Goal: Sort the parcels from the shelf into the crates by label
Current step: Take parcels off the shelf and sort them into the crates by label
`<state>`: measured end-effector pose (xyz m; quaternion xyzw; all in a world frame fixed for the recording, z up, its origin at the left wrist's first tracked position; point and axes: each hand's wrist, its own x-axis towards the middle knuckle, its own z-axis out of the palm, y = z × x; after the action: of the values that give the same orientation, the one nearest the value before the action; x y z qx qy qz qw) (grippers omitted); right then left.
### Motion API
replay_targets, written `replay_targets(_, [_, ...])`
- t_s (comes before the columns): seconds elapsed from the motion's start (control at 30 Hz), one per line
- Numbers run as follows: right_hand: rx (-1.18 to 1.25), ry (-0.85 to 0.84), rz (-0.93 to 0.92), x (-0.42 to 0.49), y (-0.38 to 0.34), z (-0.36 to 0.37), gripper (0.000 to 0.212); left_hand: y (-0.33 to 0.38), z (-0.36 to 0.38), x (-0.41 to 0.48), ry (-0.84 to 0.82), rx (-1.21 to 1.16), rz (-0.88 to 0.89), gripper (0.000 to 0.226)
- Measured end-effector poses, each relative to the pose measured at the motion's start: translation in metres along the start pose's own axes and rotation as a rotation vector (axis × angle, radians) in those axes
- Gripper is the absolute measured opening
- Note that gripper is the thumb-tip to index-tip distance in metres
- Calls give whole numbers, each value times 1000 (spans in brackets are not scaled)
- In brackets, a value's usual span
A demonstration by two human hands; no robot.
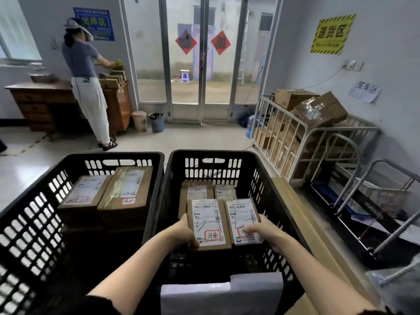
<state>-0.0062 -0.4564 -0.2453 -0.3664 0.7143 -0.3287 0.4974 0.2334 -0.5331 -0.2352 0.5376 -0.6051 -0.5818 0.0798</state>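
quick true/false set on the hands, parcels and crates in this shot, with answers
1. The left crate and right crate stand side by side. True.
2. The left hand grips the left parcel and the right hand grips the right parcel, both over the right crate. True.
3. The held parcels face label down. False: their labels face up.
4. The left crate holds nothing. False: at least two larger parcels show in it.
5. The right crate has nothing lying in it. False: two far parcels lie beyond the held ones.
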Motion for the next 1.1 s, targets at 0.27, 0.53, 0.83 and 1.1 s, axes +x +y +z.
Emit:
replay_targets(0.27, [-206, -154, 212, 51, 22, 15, 50, -23, 8, 26, -21, 219, -284, 68])
replay_targets(0.53, [-416, -280, 266, 74, 33, 25, 63, -38, 8, 45, -69, 233, -391, 66])
replay_targets(0.83, [-385, -256, 263, 90, 48, 30, 76, -44, 9, 65, -18, 154, -338, 56])
replay_targets(1.1, [-373, -318, 171, 93, 55, 28, 69, -56, 9, 80, -8, 76, -312, 66])
